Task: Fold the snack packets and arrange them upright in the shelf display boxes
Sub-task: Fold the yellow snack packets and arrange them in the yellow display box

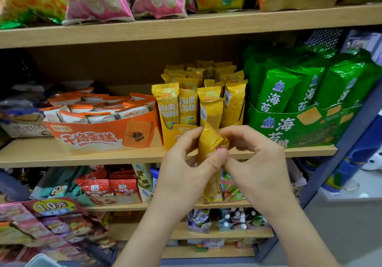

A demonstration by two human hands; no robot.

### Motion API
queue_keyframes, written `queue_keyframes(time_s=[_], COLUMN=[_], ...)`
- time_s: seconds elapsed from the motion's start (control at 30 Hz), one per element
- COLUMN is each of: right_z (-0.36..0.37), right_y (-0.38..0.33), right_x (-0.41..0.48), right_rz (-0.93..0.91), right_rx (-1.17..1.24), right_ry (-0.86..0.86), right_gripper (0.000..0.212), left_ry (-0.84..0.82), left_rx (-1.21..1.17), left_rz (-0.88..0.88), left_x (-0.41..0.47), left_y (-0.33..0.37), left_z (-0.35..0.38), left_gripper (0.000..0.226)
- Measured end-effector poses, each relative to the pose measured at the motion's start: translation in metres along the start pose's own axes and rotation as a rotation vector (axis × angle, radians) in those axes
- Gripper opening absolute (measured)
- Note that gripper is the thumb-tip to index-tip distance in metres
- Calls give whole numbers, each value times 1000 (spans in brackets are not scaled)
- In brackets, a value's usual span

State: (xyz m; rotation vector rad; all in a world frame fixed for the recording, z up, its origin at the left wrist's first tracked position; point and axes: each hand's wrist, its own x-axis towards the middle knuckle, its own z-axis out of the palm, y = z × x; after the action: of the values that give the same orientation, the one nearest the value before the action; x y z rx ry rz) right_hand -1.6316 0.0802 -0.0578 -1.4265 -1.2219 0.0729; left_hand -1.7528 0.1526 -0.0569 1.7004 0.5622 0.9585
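Packet (208, 142) stands upright between both grips, long axis vertical: left grip (182, 163) and right grip (260, 159) each pinch its creased upper end. Box (169, 138) lies just behind and above them, the left grip nearer, so a short forward lift should seat it.

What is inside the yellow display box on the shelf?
Yellow packets, upright in rows. The box hides their lower ends; front ones cover those behind.

Wooden shelf boards (82, 153), blue upright (326, 173) at right, grey floor (341, 225) beyond; price label (50, 205) (reads 1.0元) lower left.
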Motion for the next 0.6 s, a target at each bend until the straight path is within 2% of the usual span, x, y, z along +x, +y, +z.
queue_keyframes(time_s=[0.1,0.2,0.4,0.5,0.6], right_z=[0,-4,2,7,9], right_y=[2,3,5,4,2], right_x=[0,0,-6,-5,0], right_rz=[-106,-101,-103,-123,-104], right_rx=[-129,-96,-251,-262,-126], right_ry=[-23,-106,-237,-208,-248], right_gripper=[29,36,72,68,54], left_ry=[51,89,239,203,128], left_rx=[49,64,143,18,-40], left_rz=[31,40,98,31,-6], left_x=[4,4,-3,3,8], left_y=[1,1,-6,-11,-9], left_z=[-1,-4,5,0,-10], left_gripper=[34,26,25,36,34])
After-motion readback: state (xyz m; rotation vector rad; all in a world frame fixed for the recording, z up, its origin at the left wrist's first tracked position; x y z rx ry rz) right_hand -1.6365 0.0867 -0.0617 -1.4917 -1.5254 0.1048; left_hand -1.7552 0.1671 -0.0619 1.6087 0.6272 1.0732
